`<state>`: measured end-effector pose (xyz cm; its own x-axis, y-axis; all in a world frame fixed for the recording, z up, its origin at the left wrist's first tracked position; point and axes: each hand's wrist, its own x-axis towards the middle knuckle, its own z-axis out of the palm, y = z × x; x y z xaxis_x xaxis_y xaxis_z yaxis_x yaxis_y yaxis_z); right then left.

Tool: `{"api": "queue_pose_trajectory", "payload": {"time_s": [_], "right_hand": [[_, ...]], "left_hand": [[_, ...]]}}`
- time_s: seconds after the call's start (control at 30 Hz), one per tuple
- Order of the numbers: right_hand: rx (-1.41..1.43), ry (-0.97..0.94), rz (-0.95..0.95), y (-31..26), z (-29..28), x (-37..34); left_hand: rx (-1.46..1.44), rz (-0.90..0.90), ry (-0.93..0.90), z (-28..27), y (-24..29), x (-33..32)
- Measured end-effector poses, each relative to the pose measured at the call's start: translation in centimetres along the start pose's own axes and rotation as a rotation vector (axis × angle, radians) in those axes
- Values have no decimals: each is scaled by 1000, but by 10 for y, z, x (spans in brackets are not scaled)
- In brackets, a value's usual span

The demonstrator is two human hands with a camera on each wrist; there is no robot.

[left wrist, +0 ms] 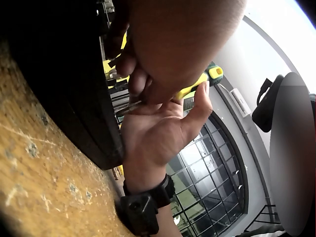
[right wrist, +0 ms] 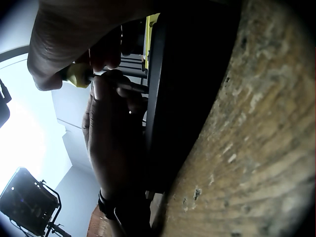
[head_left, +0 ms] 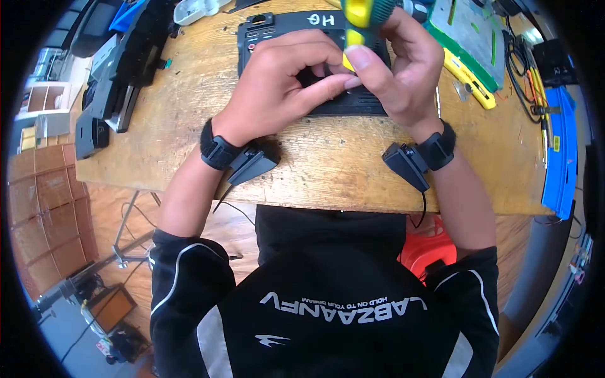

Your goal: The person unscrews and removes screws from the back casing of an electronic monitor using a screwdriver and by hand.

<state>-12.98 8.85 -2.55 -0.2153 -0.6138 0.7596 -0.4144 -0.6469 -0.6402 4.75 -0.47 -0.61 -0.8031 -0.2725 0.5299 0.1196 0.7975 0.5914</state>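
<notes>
Head view: the right hand [head_left: 413,79], nearer the handle [head_left: 358,16], curls round the screwdriver [head_left: 356,39] at its ten o'clock, long axis twelve-to-six; the left hand [head_left: 280,79] pinches the shaft [right wrist: 132,87] over a black panel [head_left: 290,24].

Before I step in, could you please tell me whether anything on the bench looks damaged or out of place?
The wooden tabletop looks worn: pale scuffs and dark specks mark its surface near the black casing. Otherwise, nothing clearly stands out.

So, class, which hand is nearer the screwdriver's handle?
The right hand, up at the yellow-and-green handle; the left hand is lower, by the shaft.
</notes>
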Motion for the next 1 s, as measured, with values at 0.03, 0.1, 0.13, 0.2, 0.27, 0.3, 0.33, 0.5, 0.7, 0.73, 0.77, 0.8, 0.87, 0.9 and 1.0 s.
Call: {"api": "queue_pose_trajectory", "payload": {"time_s": [0.03, 0.1, 0.13, 0.2, 0.27, 0.3, 0.33, 0.5, 0.7, 0.73, 0.77, 0.8, 0.87, 0.9, 1.0], "right_hand": [[-10, -44, 13, -2, -3, -2], [-75, -70, 50, 7, -10, -10], [-30, -44, 99, 8, -9, -12], [39, 79, 299, 9, -11, -15], [64, 114, 250, 18, -17, -12], [56, 163, 249, 22, -18, -9], [46, 209, 250, 25, -18, -7], [79, 368, 362, 30, -19, -3], [208, 431, 417, 25, -13, 0], [208, 421, 428, 24, -11, 1], [204, 426, 433, 22, -9, 2], [231, 450, 432, 20, -6, 2], [256, 475, 435, 22, -9, 0], [231, 456, 477, 29, -18, -3], [224, 427, 509, 37, -25, -4]], "left_hand": [[-14, 17, 12, -1, -1, 0], [-124, 31, 23, -3, -8, 0], [-136, -6, 76, -7, -9, 0], [-127, -291, 141, -26, -5, -2], [-231, -311, 356, -46, -34, 0], [-130, -325, 406, -59, -42, -1], [-38, -365, 456, -65, -53, -1], [371, -608, 286, -84, -97, -24], [345, -598, 248, -83, -98, -29], [355, -564, 276, -82, -96, -29], [394, -591, 260, -84, -95, -28], [431, -622, 240, -86, -94, -27], [429, -620, 235, -87, -97, -29], [432, -651, 232, -87, -97, -29], [432, -689, 243, -88, -96, -28]]}}
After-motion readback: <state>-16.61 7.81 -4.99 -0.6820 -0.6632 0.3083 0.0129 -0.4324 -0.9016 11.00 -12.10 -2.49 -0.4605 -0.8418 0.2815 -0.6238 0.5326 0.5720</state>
